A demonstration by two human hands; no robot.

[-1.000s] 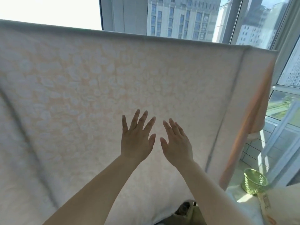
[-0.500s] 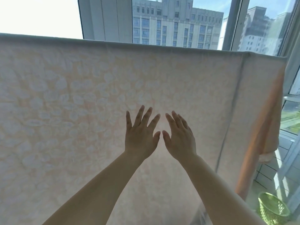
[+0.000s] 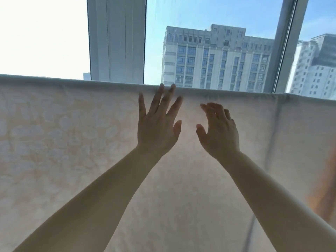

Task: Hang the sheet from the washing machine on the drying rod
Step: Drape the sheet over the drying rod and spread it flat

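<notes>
Left hand [image 3: 157,128]: raised, fingers straight and spread, two longest fingertips reaching the top fold of the sheet; holding nothing.
Right hand [image 3: 219,132]: raised just right of the left hand, fingers loosely bent, thumb apart, nothing gripped; contact with the cloth cannot be told.
Gap between hands: narrow, bright patch of backlit cloth showing through.
Forearms: bare, running in from the near bottom corners toward the middle.
Sheet [image 3: 72,142]: pale peach with a faint rounded pattern, draped over the rod and hanging flat across the whole width; top fold level from far left to far right; a vertical seam or fold line on the right.
Rod: hidden under the top fold.
Right edge: darker orange strip of cloth [image 3: 330,180] hanging down.
Window frame [image 3: 116,39]: broad upright beyond the sheet, left of centre; slimmer slanted post on the right.
Buildings [image 3: 216,59]: tall pale blocks outside, far, under blue sky.
</notes>
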